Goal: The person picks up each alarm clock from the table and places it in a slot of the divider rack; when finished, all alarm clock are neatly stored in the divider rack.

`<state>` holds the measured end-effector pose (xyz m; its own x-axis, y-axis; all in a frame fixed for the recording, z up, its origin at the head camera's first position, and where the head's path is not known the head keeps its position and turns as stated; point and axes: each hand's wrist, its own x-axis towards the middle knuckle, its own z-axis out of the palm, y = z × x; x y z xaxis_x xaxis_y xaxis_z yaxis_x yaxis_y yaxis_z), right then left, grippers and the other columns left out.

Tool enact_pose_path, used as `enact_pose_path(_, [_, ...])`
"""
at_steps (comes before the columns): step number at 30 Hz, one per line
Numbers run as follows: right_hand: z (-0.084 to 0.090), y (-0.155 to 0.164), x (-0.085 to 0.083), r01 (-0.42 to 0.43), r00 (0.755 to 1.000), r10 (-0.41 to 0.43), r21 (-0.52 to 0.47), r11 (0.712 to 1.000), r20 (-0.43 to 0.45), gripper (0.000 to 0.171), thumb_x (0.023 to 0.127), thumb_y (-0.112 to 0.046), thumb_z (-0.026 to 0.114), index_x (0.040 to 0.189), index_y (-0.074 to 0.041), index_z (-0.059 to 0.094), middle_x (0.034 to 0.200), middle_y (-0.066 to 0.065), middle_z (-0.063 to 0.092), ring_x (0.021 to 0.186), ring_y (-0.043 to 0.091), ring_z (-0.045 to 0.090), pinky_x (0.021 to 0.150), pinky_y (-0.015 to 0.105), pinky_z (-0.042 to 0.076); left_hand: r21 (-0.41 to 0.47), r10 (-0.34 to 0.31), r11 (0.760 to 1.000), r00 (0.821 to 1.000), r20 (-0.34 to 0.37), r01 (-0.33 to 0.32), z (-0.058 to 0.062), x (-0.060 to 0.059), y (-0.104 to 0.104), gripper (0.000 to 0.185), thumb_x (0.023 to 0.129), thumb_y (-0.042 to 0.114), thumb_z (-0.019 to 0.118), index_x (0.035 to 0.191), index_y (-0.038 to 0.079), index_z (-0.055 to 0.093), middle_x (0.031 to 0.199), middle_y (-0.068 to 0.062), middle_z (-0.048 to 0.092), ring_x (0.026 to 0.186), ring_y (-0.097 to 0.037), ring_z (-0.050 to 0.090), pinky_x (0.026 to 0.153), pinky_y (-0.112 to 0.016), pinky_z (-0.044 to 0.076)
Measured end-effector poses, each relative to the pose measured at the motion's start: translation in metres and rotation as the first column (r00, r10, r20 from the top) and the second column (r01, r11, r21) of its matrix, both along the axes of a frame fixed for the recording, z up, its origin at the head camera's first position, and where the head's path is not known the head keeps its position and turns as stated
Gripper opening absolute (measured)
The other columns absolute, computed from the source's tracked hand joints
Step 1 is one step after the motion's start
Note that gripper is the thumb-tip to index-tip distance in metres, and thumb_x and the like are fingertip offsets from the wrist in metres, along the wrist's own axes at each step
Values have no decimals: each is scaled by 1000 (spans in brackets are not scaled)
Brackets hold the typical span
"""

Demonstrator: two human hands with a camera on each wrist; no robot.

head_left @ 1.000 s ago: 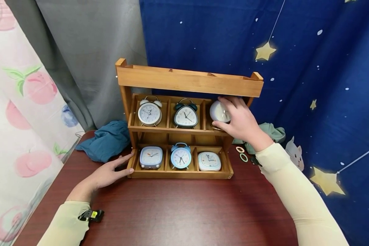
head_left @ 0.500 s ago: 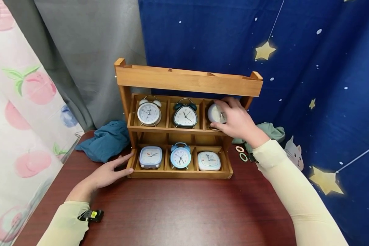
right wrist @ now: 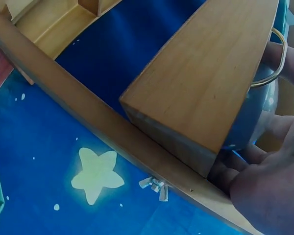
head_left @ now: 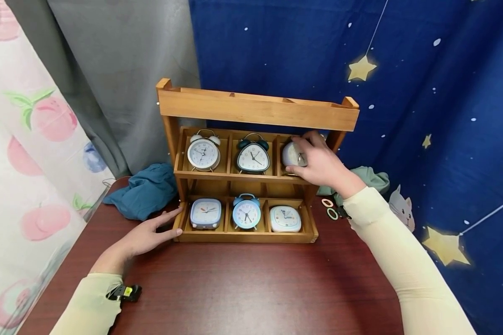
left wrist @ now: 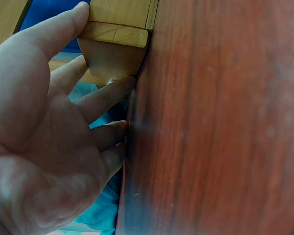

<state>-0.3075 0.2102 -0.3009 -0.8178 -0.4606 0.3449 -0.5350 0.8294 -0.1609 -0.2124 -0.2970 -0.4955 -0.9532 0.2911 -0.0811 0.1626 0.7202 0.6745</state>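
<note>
A three-tier wooden rack [head_left: 255, 111] stands on a dark red table [head_left: 243, 284]. Its middle shelf holds a white twin-bell clock [head_left: 203, 153] and a dark teal clock [head_left: 253, 158]. In the right compartment sits a pale round clock [head_left: 288, 154], and my right hand [head_left: 302, 157] grips it with thumb below and fingers over the top. In the right wrist view the clock [right wrist: 257, 112] shows a gold handle behind a shelf beam. The bottom tier holds three more clocks [head_left: 246, 214]. My left hand [head_left: 167, 225] rests flat on the table, fingers touching the rack's lower left corner [left wrist: 115, 46].
A teal cloth [head_left: 144, 188] lies left of the rack, and a green cloth [head_left: 370, 179] lies to its right. Two small hair rings [head_left: 330, 209] sit beside the rack's right foot. Curtains hang close behind. A black clip [head_left: 125, 292] sits on my left sleeve.
My right hand has carried the pale clock left and deeper into the middle shelf's right compartment. The left hand has stayed still.
</note>
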Motion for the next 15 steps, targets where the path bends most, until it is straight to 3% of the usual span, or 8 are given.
enact_pose_path(8, [5,-1,-1,-4,998,3,21,1000,68,91,95,-48,90,164,-3,52,156,24,49,131,40,55,107,57,53,-9,7,1000,1000,1,-7,-4,-1,-1,87,104,65,70,175,23,40,178,-27,32,164,-56,23,124,-78,28])
enact_pose_path(15, [0,7,4,-5,994,10,-44,999,107,85,105,-52,77,168,-4,46,167,23,41,143,40,52,115,61,47,-9,-4,1000,1000,-6,4,-5,-3,-1,87,105,65,70,175,23,40,178,-26,32,164,-57,22,124,-78,28])
